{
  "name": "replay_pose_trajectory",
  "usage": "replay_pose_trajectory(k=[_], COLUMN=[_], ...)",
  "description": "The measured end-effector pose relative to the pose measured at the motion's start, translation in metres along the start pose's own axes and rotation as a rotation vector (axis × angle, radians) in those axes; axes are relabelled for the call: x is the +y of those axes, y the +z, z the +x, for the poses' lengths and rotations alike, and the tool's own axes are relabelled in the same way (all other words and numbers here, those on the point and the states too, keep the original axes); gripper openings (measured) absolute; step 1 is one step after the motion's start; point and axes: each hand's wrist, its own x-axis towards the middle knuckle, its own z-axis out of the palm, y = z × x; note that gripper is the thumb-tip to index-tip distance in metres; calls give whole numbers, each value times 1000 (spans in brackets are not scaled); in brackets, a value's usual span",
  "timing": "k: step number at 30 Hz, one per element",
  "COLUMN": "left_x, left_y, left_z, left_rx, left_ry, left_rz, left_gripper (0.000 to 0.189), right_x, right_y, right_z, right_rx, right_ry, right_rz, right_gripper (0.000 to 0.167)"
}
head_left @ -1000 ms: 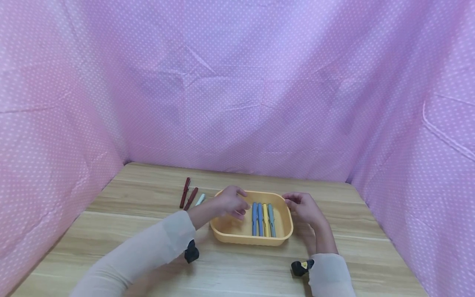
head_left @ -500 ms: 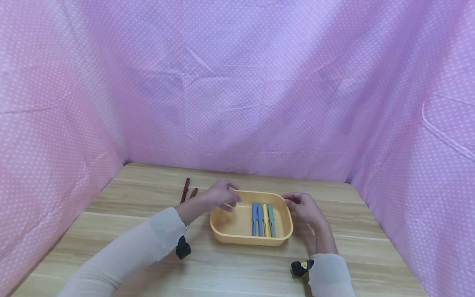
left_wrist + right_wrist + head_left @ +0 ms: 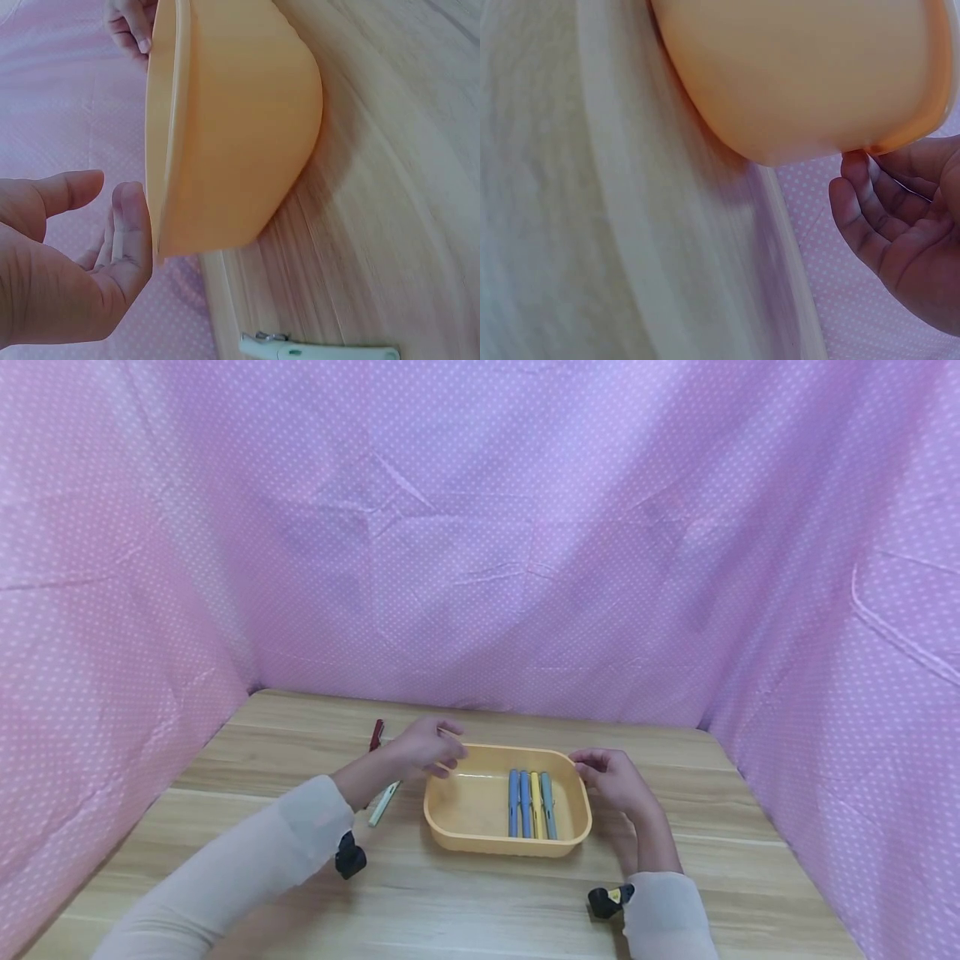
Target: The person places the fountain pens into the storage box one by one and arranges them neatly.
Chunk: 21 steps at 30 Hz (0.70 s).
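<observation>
A yellow-orange plastic tray [image 3: 465, 842] stands on the table, with two blue pens [image 3: 520, 806], a yellow pen [image 3: 537, 806] and a grey-green pen [image 3: 550, 806] side by side in its right half. My right hand [image 3: 613, 778] grips the rim at the back right corner. My left hand [image 3: 427, 748] hovers at the back left corner, its fingers loosely spread and nothing between them; in the left wrist view its fingertips are right at the rim. Left of the tray lie a mint pen [image 3: 322, 351] and a dark red pen [image 3: 377, 735], partly behind the left forearm.
The wood-grain table [image 3: 480, 910] reaches back to a pink dotted cloth [image 3: 480, 568] that hangs on the three sides in view. A black wrist camera [image 3: 350, 857] sits under the left cuff, another black camera [image 3: 606, 902] by the right cuff.
My left hand has moved left, from over the inside of the tray to its back left corner, uncovering the mint pen. The right hand keeps its place on the rim.
</observation>
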Motion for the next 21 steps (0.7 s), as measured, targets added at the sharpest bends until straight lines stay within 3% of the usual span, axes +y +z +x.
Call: replay_pose_trajectory(k=[10, 21], left_x=[-2, -15], left_y=[-17, -41], left_z=[-5, -5], left_rx=[68, 138], left_ry=[-24, -43], left_rz=[39, 39], left_gripper=[58, 60], right_x=[1, 1], right_y=[0, 0], right_z=[1, 1], right_rx=[-6, 1], right_ry=[3, 7], right_rz=[-6, -8], right_gripper=[22, 21])
